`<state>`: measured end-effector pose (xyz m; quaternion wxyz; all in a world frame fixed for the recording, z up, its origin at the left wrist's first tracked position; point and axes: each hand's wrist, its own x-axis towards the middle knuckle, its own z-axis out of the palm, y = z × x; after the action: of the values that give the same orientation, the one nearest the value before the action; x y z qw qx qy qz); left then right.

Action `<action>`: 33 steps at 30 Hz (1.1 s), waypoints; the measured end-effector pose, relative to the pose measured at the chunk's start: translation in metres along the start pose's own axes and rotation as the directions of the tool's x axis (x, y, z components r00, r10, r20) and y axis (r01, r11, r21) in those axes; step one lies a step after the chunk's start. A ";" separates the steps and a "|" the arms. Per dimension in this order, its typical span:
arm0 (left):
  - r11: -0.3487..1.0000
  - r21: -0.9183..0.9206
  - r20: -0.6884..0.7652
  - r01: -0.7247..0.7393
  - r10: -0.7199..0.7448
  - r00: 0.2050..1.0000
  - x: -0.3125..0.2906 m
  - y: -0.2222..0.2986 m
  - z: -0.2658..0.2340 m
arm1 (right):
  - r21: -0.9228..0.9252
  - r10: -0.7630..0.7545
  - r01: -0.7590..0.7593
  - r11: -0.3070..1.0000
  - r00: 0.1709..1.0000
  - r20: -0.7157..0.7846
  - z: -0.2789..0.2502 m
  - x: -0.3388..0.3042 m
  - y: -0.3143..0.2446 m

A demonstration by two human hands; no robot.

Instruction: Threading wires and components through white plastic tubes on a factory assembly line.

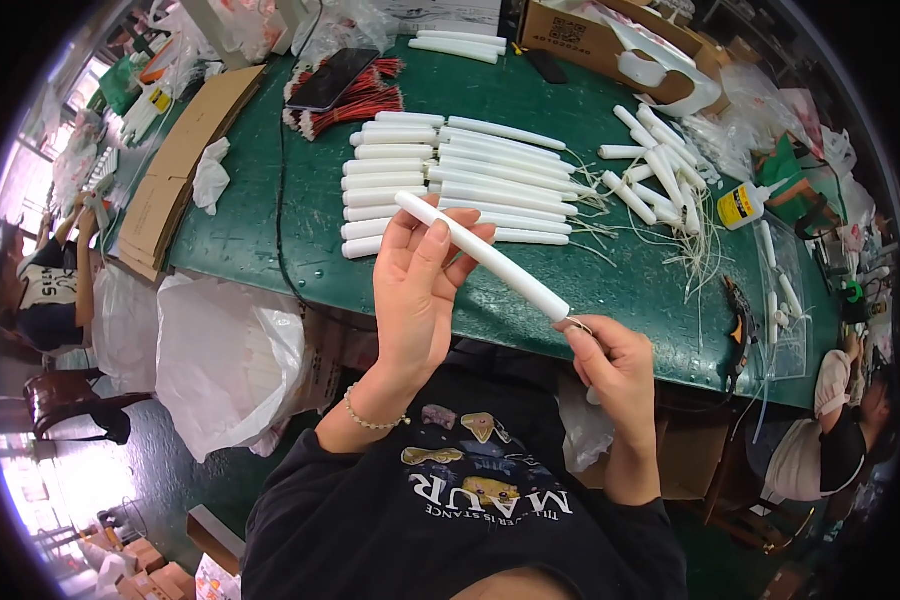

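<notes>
A slim white tube (510,268) slants above the near edge of the green table (450,300), its upper end toward the left. My left hand (418,275) is closed around its upper part, thumb along the near side. At the lower right end, the fingertips of my right hand (615,362) pinch the tube's end, where a thin pale wire shows. Just beyond my hands lie rows of similar white tubes (505,190), side by side, with thin wires trailing from their right ends. Shorter white tubes (660,165) with tangled wires are heaped to the right.
A yellow-labelled bottle (740,206) and orange-black cutters (738,325) lie right. Far left, a phone (335,80) rests on red wires (375,108) beside cardboard sheets (185,170). An open carton (705,60) stands at the back. Other people sit at both sides.
</notes>
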<state>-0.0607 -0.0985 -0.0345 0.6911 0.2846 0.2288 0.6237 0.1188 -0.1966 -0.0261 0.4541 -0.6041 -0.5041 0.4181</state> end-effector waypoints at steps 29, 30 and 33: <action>0.939 -0.338 0.048 -0.062 0.083 0.995 0.020 -0.030 0.039 | 0.241 0.083 -0.160 0.957 0.950 0.301 0.001 0.006 0.012; 0.938 -0.340 0.098 -0.064 0.103 0.990 0.021 -0.031 0.037 | 0.260 0.088 -0.173 0.950 0.947 0.309 0.002 0.006 0.010; 0.937 -0.344 0.086 -0.060 0.095 0.992 0.021 -0.032 0.036 | 0.277 0.111 -0.208 0.938 0.938 0.328 0.004 0.007 0.009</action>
<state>-0.0106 -0.0837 -0.0295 0.7156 0.2008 0.0708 0.6652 0.1180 -0.1901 -0.0356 0.4225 -0.4928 -0.4459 0.6163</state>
